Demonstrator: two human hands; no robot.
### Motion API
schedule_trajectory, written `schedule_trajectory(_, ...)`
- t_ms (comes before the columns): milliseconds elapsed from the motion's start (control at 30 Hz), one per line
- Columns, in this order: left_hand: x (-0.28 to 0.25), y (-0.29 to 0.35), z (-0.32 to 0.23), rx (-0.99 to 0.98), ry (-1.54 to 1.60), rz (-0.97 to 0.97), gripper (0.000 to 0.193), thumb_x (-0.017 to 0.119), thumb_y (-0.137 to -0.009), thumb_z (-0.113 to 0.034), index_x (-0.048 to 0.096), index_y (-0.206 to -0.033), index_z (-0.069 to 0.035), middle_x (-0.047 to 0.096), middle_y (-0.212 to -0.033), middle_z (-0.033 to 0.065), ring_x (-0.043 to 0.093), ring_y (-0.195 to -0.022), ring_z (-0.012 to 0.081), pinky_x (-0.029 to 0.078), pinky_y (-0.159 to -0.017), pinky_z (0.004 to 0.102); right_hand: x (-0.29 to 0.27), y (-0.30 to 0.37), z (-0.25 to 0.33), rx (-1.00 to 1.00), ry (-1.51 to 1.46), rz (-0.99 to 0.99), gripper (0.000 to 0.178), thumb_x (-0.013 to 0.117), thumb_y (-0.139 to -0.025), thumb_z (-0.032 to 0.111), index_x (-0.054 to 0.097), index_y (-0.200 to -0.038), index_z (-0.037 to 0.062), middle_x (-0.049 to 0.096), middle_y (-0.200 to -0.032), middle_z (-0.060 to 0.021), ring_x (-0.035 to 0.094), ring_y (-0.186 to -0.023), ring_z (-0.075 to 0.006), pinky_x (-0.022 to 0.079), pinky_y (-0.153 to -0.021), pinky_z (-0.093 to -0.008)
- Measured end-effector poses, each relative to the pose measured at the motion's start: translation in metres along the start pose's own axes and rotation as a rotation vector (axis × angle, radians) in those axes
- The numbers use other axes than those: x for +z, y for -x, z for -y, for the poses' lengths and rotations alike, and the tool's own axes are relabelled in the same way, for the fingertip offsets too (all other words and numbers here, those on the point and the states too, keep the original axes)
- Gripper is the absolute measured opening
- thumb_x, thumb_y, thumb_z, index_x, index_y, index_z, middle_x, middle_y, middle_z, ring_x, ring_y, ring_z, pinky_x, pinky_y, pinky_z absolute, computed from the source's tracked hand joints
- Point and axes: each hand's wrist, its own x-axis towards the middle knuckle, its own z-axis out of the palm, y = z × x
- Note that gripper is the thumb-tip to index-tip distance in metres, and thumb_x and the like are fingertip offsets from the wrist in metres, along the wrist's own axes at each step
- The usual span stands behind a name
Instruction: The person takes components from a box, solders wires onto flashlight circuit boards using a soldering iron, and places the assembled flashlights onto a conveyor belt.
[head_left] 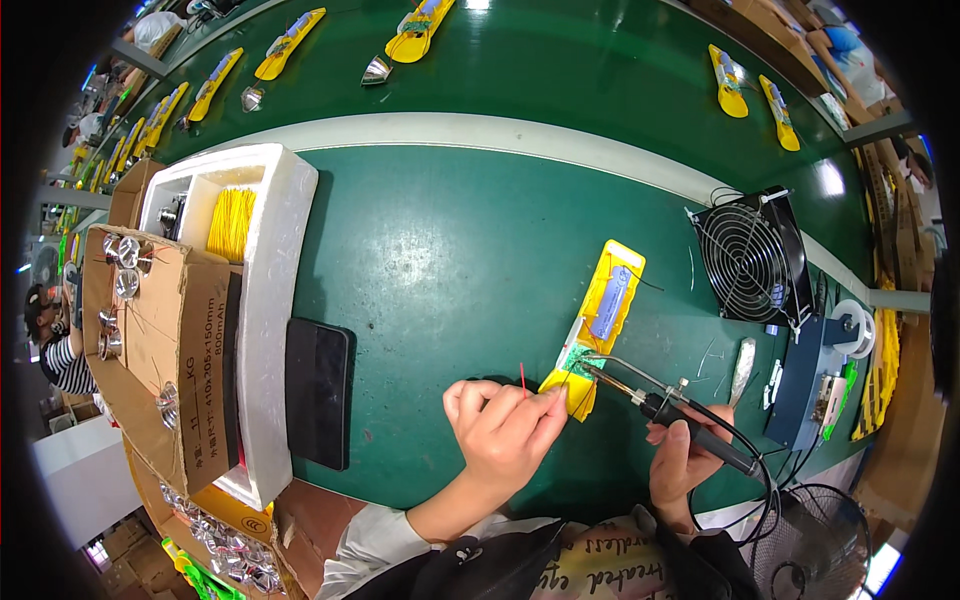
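Observation:
A long yellow plastic housing [601, 300] lies slanted on the green bench, holding a blue-violet battery [609, 305] and a small green circuit board [577, 362]. My left hand [506, 428] is closed in a pinch beside the housing's near end, its fingertips against it. A thin red wire [522, 376] sticks up from between these fingers. With my right hand [684, 458] I grip a black-handled soldering iron [657, 406]. Its metal tip and a curved thin tube beside it reach the circuit board. The exact contact point is too small to make out.
A black fan [748, 258] and a blue-grey box [808, 385] with a white spool [853, 330] stand right. Left are a black phone [320, 394], a foam box [290, 250] with yellow wires and a carton [205, 380] with reflectors. More yellow housings [420, 30] lie along the far belt.

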Motion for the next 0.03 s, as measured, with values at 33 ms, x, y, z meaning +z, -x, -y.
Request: schedule_trajectory(33,-0.0002,-0.0003,-0.0004,-0.001,0.001,0.002,0.015,0.072,-0.055,-0.008,0.061,-0.063,-0.014,0.044,-0.055,-0.0051,0.041,-0.059,0.0139,0.029,-0.063,0.0287,-0.0011,-0.0003,-0.0004,-0.012,-0.021,-0.005,0.025,0.058,-0.076,0.011,0.04,-0.089,-0.0019,0.05,-0.079,-0.0132,0.055,-0.052,-0.0143,0.047,-0.048,-0.0224)
